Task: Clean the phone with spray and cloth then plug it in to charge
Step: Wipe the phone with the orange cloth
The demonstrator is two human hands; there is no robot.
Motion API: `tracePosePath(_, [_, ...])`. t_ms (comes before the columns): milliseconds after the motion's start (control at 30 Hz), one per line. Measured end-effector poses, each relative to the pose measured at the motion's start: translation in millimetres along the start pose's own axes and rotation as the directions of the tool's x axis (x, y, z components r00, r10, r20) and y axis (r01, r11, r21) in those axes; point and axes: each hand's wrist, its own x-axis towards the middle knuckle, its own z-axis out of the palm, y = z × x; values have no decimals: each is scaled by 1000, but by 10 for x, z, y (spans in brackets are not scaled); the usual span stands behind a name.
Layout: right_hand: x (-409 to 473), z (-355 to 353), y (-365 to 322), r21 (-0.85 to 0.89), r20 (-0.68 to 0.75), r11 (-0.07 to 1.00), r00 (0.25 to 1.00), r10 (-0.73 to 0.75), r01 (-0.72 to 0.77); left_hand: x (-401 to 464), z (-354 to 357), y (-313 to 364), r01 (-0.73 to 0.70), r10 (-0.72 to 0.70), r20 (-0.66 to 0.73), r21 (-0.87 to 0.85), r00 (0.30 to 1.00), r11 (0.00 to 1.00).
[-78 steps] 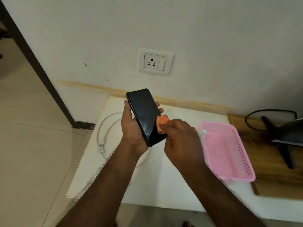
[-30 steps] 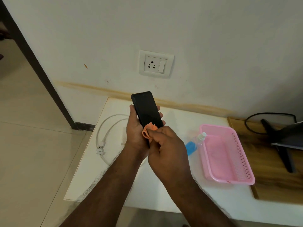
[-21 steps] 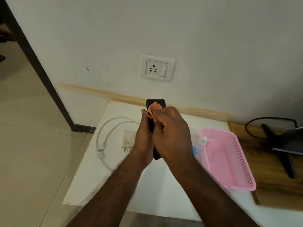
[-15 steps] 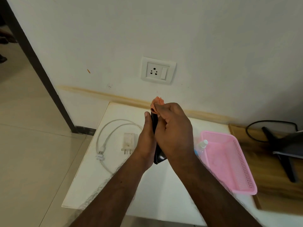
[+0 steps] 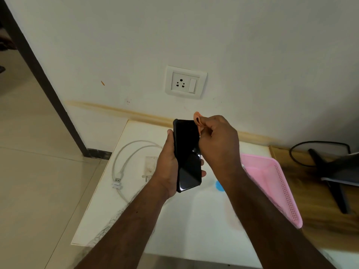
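Head view.

- Left hand [image 5: 168,167]: wrapped round a black phone [image 5: 187,155] from the left, thumb along the left edge, fingertips showing past the right edge. Phone held upright above the white table [image 5: 194,220], dark screen toward the camera.
- Right hand [image 5: 217,144]: fingers curled, pinching a small orange cloth [image 5: 197,119] against the phone's upper right edge; only a bunched tip of cloth visible above the knuckles.
- White charging cable [image 5: 124,162]: looped on the left part of the table, USB plug lying at the near end of the loop.
- White charger adapter [image 5: 150,166]: flat on the table just right of the cable, partly behind the left wrist.
- Blue spray bottle [image 5: 220,185]: on the table, mostly hidden behind the right forearm; only a blue patch visible.
- Pink basket [image 5: 279,183]: on the table to the right, beside the right forearm.
- Wall socket [image 5: 185,82]: white plate with switch, on the wall above the table, nothing plugged in.
- Black monitor stand [image 5: 328,175] with black cord: on the wooden surface at far right.
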Motion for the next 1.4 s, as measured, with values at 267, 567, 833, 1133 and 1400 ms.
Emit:
tracePosePath(267, [-121,-40,18,-65,147,997,989,-34,44,-7,-58,46,-30,41,73,-142,996,989])
tracePosePath(567, [-400,-123,83,-182,366,980,931,-12,84,42,-144,54,-35,34,-10,-156,999,987])
tracePosePath(833, [-550,-190,127,-200,397,979,917,38,46,73,-158,28,52,-58,-32,-169,998,984])
tracePosePath(1133, [-730,-166,198,-193,394,981,917,61,18,109,-167,74,-22,26,22,-175,999,984])
tracePosePath(1400, [-1033,-106,147,-70,390,990,910,137,-119,95,-157,77,-42,46,12,-219,999,975])
